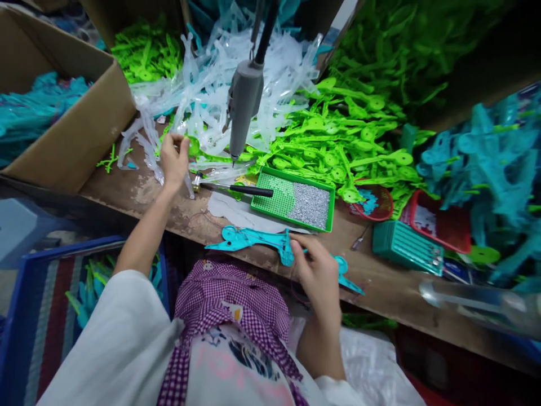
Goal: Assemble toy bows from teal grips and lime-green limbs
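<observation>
My left hand (174,159) is closed in a pinch at the round end of a bright green plastic part (194,146), among clear plastic pieces. My right hand (315,266) grips a long blue plastic part (249,237) at the bench's front edge; my fingers cover its middle. A grey powered screwdriver (245,101) hangs tip down between my hands and beyond them. On the bench lies a tool with a black handle (251,190), its end resting on a green tray (332,211). Small silvery metal pieces (311,204) fill the tray's right half.
Piles of clear parts (270,73) and green parts (333,141) cover the back. A cardboard box (80,135) stands left. Red baskets (460,239), a teal container (406,248) and blue parts (499,146) are at right. A blue crate (25,316) sits below left.
</observation>
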### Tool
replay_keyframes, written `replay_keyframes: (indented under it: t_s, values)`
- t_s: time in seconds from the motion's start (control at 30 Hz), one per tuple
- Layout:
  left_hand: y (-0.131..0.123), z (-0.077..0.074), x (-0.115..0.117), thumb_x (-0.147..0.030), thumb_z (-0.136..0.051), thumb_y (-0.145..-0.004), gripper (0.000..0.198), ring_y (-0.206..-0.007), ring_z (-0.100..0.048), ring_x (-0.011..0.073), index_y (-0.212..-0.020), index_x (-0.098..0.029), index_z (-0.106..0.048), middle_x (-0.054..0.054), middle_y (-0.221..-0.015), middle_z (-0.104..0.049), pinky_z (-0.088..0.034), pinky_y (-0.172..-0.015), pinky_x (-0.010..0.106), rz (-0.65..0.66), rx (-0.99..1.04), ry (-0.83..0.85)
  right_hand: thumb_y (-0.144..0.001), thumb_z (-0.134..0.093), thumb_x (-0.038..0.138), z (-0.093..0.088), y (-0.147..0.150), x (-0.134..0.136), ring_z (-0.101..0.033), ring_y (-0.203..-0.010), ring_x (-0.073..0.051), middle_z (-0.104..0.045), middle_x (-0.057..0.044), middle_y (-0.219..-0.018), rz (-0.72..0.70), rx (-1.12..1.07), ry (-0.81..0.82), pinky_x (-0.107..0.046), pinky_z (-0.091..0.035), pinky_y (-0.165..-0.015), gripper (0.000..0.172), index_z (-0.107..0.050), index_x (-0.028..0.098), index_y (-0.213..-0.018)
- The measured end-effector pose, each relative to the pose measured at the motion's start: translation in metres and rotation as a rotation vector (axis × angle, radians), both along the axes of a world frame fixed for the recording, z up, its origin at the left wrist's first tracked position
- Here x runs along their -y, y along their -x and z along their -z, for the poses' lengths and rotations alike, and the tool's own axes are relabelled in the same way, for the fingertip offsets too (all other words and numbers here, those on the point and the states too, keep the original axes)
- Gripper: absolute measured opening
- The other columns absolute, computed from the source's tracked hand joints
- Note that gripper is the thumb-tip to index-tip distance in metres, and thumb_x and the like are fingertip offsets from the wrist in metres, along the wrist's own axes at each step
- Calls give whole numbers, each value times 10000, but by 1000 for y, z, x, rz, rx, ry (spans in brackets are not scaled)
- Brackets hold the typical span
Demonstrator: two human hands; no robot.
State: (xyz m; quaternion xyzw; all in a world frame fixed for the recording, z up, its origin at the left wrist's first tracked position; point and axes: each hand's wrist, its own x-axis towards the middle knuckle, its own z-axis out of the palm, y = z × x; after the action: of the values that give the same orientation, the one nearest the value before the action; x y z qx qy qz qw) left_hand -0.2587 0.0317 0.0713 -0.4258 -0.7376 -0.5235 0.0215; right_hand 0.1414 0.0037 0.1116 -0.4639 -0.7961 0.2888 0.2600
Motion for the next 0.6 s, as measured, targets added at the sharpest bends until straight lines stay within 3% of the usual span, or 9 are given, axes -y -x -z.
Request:
replay_keyframes:
  t_s: [0.1,0.2,0.33,0.43,0.53,0.6]
  values:
    - [-43,-1,29,-469,-459,-973,315,-1137,-585,255,-1107,-203,-565,106,-1100,-600,-515,-943,412,-13,-180,53,-922,-527,452,4,50,-5,-674,-915,-225,-743,-76,-984,-144,-137,223,-361,-509,-833,304,-718,220,-968]
    - [-83,-2,45,-396,-458,-980,256,-1225,-560,269,-1127,-241,-599,108,-1166,-615,-480,-1028,445,151,-304,138,-912,-508,524,11,112,-15,-644,-761,-168,-718,-54,-924,-240,-387,535,-317,-506,-704,385,-685,216,-1061]
    - [-100,13,58,-345,-446,-978,245,-1192,-603,256,-1092,-274,-650,86,-1156,-641,-507,-1026,453,294,-338,140,-887,-492,590,22,180,-19,-576,-707,-131,-655,-34,-837,-238,-790,1023,-266,-476,-612,443,-666,195,-984]
    - [-103,25,81,-328,-471,-971,234,-1112,-653,242,-1073,-270,-673,95,-1125,-656,-550,-979,448,309,-358,88,-825,-617,452,29,193,-12,-558,-678,-106,-636,3,-759,-121,-955,1216,-235,-468,-621,267,-649,188,-848]
    - [-113,30,115,-325,-567,-927,215,-1154,-637,251,-1120,-307,-659,81,-1094,-660,-556,-985,461,405,-457,30,-751,-684,322,33,174,-6,-591,-667,-100,-673,15,-759,-44,-964,1247,-217,-474,-605,156,-646,180,-804]
    - [-116,28,133,-306,-618,-895,250,-1159,-632,255,-1144,-321,-638,71,-1068,-648,-545,-1004,475,388,-515,-55,-761,-652,290,33,158,-8,-626,-656,-109,-708,-5,-780,-54,-931,1353,-226,-508,-610,153,-661,166,-852]
